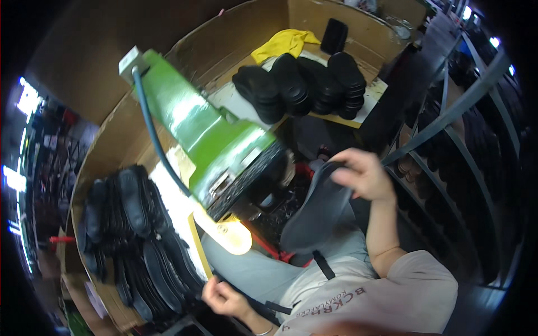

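Observation:
My right hand (365,178) is closed on the top end of a black shoe sole (316,210). The sole hangs tilted above my lap, beside the dark underside of a green machine (210,134). Down at the left, my left hand (225,298) has its fingers partly bent and apart, with nothing visible in them. It is nearest to the lower end of the stacked black soles (137,241) and the yellow edge of a board (202,246). A lit lamp (234,237) glows between the machine and my left leg.
More black soles (291,84) stand in rows on a far board, with a yellow cloth (286,43) behind them. Tall cardboard (224,31) encloses the work area. A grey metal rack (448,120) rises at right. A blue cable (148,117) runs along the machine.

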Tool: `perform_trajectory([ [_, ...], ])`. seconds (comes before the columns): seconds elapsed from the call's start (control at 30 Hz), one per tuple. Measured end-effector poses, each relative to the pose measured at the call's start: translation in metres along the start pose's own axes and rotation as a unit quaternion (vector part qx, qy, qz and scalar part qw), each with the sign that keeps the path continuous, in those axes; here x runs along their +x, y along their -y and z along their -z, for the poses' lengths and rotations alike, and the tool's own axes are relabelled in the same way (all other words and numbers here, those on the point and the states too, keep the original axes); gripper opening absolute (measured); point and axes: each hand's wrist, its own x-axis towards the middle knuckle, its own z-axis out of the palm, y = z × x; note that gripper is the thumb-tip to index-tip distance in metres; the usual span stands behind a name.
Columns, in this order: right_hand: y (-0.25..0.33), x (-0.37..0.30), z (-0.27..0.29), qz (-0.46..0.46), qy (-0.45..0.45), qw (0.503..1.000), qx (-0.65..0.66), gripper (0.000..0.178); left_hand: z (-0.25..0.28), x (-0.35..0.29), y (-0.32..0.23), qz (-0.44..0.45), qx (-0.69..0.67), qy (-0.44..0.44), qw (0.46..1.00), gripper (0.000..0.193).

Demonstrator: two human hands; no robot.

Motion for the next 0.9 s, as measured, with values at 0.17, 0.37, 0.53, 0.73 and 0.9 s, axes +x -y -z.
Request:
perform_trajectory([
  [0.17,0.022,0.008,0.032,0.216,-0.343,0.903,0.145,0.036,0.048,0.060,0.038,-0.134,0.430,-0.078,0.889,0.030],
  [0.37,-0.014,0.152,-0.004,0.216,-0.331,0.918,0.045,0.052,0.053,0.070,0.057,-0.016,0.505,-0.077,0.860,0.042],
  [0.53,-0.048,0.211,-0.018,0.115,-0.355,0.898,-0.233,0.055,0.072,0.083,0.068,0.014,0.417,-0.112,0.902,0.052],
  [0.73,-0.073,0.164,-0.027,0.141,-0.313,0.919,-0.195,0.049,0.087,0.087,0.067,0.043,0.392,-0.144,0.908,0.039],
  [0.9,-0.102,0.075,-0.077,-0.064,0.078,0.995,0.004,0.026,0.094,0.082,0.000,-0.127,0.337,-0.136,0.923,0.031],
])
